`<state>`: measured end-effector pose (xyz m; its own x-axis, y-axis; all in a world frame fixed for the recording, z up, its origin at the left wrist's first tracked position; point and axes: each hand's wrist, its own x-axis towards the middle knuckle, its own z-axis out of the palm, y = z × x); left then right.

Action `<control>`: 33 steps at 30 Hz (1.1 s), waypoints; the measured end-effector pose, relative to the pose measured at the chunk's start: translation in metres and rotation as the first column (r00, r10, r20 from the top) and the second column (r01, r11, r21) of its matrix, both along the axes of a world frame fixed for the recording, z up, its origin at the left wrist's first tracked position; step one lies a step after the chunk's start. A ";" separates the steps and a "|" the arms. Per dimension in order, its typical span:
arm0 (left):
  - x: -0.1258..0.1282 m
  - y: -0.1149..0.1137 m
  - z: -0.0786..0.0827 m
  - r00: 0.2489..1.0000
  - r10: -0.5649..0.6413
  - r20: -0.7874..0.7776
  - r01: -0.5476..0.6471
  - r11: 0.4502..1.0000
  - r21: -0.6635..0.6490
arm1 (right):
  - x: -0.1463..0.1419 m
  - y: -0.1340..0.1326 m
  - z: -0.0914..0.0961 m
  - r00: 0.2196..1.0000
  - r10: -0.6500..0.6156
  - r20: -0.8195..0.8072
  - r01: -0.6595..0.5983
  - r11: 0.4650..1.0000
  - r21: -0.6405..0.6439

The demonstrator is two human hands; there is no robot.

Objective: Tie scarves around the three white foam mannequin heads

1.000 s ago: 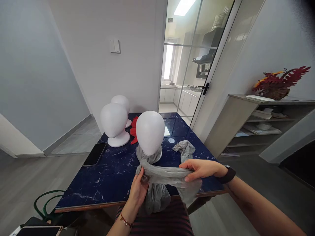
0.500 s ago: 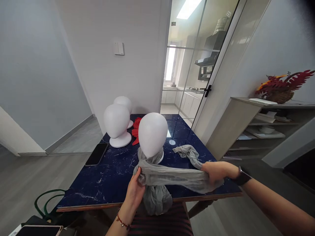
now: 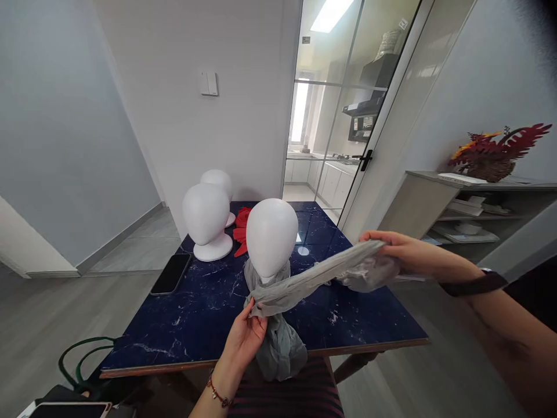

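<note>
A grey, sheer scarf [image 3: 300, 284] is wrapped round the neck of the nearest white mannequin head [image 3: 272, 235]. My left hand [image 3: 247, 337] pinches the scarf just below and in front of the head's chin. Out to the right, my right hand [image 3: 400, 251] grips the other stretch and holds it raised above the table, pulled fairly taut between both hands. Some loose scarf bunches hang under the right hand. Another gathered part of the fabric drops over the table's front edge, below the left hand. The head's base is mostly hidden by the scarf.
Two more white mannequin heads [image 3: 206, 215] stand at the back left of the dark blue marbled table [image 3: 195, 325]. Red cloth [image 3: 241, 229] lies behind the nearest head, and a black phone [image 3: 171, 274] near the left edge. A striped seat [image 3: 287, 395] is below the front edge.
My right hand has risen and moved outward to the right, lifting its stretch of scarf into a slant and picking up the loose end from the table. My left hand has shifted slightly right and down.
</note>
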<state>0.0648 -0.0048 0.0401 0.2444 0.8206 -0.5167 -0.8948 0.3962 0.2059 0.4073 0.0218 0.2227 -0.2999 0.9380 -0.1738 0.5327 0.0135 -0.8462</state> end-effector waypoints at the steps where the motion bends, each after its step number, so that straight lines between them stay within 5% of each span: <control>1: -0.002 0.001 -0.001 1.000 0.000 0.014 0.000 1.000 -0.005 | -0.006 -0.002 0.008 0.997 -0.022 -0.070 0.020 0.999 -0.029; 5: -0.009 0.003 -0.004 0.999 0.001 0.043 0.000 1.000 -0.012 | -0.019 -0.001 0.050 0.995 0.063 -0.073 -0.066 0.997 -0.036; 11: -0.019 0.005 0.000 0.989 0.053 0.136 -0.067 0.993 0.097 | -0.053 0.043 0.131 0.897 0.158 0.413 -0.249 0.953 0.175; 14: -0.022 0.006 0.003 0.981 0.070 0.182 -0.097 0.985 0.145 | -0.092 0.074 0.155 0.832 0.068 0.550 -0.331 0.856 0.396; 16: -0.023 0.007 0.004 0.984 0.072 0.164 -0.103 0.977 0.188 | -0.120 0.096 0.159 0.801 0.001 0.598 -0.406 0.736 0.542; 19: -0.023 0.009 0.004 0.993 0.072 0.089 -0.093 0.961 0.261 | -0.160 0.129 0.149 0.767 -0.039 0.641 -0.512 0.566 0.646; 22: -0.021 0.014 0.000 0.995 0.084 0.054 -0.096 0.954 0.284 | -0.189 0.165 0.126 0.748 -0.050 0.661 -0.547 0.517 0.658; 24: -0.020 0.018 -0.003 0.995 0.085 0.048 -0.095 0.953 0.286 | -0.200 0.188 0.105 0.736 -0.083 0.671 -0.527 0.551 0.647; 30: -0.019 0.025 -0.006 0.999 0.011 -0.036 0.006 0.901 0.434 | -0.185 0.234 0.046 0.757 -0.108 0.644 -0.331 0.786 0.522; 33: -0.023 0.022 -0.012 0.956 0.041 -0.290 0.095 0.893 0.440 | -0.154 0.237 0.026 0.805 -0.073 0.589 -0.285 0.823 0.491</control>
